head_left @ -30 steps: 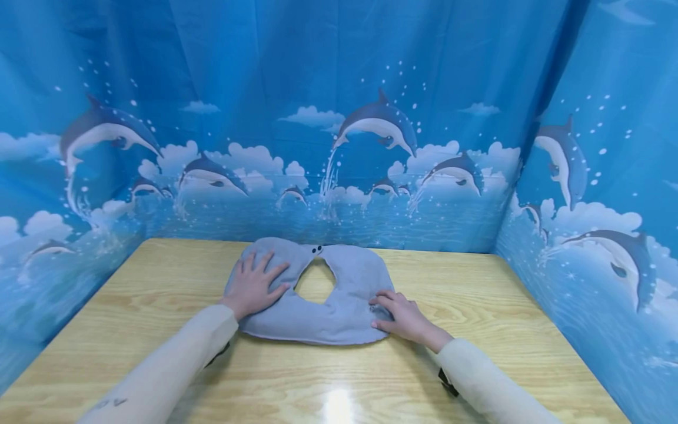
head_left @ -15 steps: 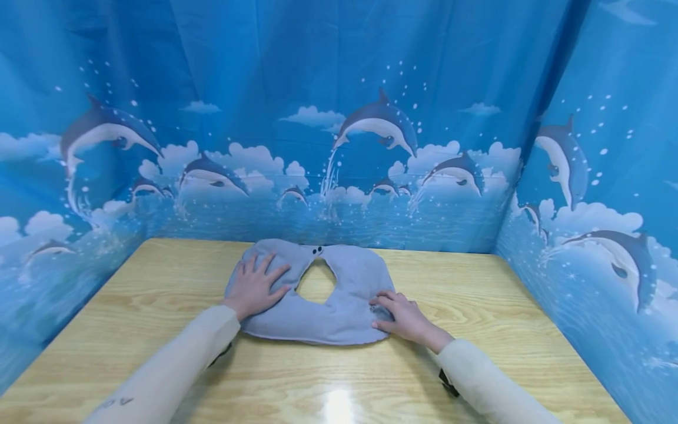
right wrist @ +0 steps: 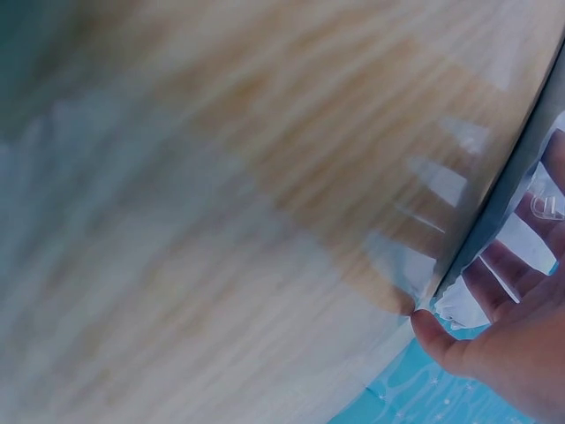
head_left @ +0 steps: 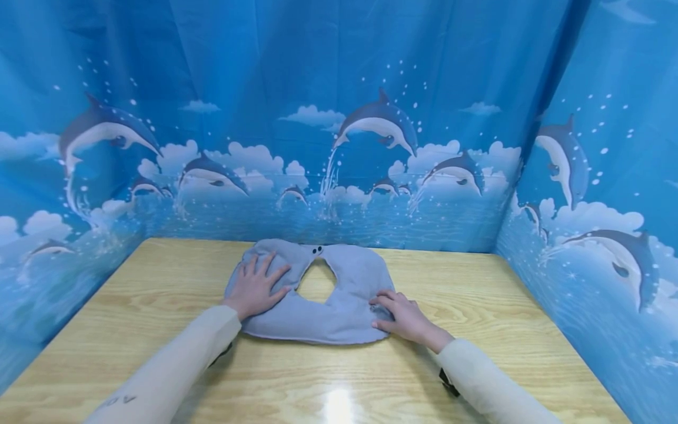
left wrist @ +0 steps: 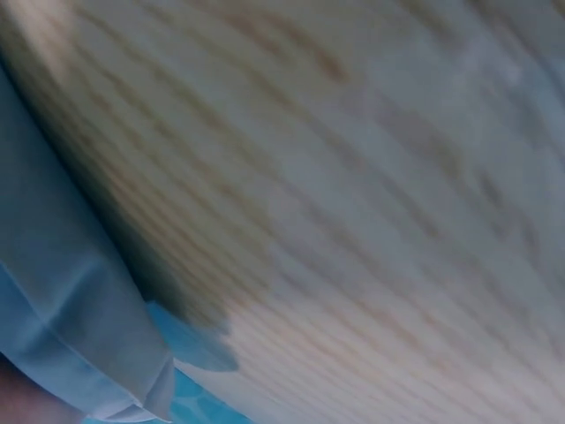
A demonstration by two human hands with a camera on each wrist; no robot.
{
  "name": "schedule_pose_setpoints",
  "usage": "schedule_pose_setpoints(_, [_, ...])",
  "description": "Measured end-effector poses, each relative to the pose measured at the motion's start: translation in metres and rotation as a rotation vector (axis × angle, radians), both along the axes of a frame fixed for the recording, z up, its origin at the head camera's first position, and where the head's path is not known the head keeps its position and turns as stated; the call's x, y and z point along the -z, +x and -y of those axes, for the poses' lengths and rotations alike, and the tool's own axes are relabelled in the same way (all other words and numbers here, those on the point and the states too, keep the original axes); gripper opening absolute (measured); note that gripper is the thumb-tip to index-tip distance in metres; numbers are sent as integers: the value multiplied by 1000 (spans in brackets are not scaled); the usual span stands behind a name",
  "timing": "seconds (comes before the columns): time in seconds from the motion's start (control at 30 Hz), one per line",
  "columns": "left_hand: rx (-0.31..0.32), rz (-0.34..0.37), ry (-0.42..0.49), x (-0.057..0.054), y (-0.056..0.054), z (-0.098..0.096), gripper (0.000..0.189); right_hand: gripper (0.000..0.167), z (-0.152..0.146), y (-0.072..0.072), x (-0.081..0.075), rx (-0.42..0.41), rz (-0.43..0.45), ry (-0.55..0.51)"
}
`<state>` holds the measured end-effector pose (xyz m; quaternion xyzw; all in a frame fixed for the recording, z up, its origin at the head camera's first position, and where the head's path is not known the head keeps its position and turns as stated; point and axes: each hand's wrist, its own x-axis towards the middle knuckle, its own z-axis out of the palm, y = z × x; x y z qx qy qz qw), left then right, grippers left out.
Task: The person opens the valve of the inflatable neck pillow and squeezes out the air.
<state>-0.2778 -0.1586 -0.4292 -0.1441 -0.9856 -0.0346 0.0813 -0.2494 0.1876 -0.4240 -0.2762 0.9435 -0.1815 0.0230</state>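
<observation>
I see a flat grey neck pillow (head_left: 339, 294) lying mid-table on the wooden table (head_left: 477, 294). My left hand (head_left: 256, 285) lies open, fingers spread, pressing its left lobe. My right hand (head_left: 399, 315) rests with curved fingers on its near right edge. I judge that even, flat pressure from both palms works best here.

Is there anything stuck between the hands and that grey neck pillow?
No. The left hand lies flat right on the grey neck pillow, and the right hand touches its right edge. Nothing visible sits between either hand and the fabric.
</observation>
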Motion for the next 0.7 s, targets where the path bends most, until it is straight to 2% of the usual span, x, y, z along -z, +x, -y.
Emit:
schedule_pose_setpoints(0.57, [12,13,-7,10,-3,2,59,41,1,0,0,0,-10,3])
schedule_pose_setpoints(0.7, [19,-3,-10,9,-3,1,59,41,1,1,-2,0,-6,4])
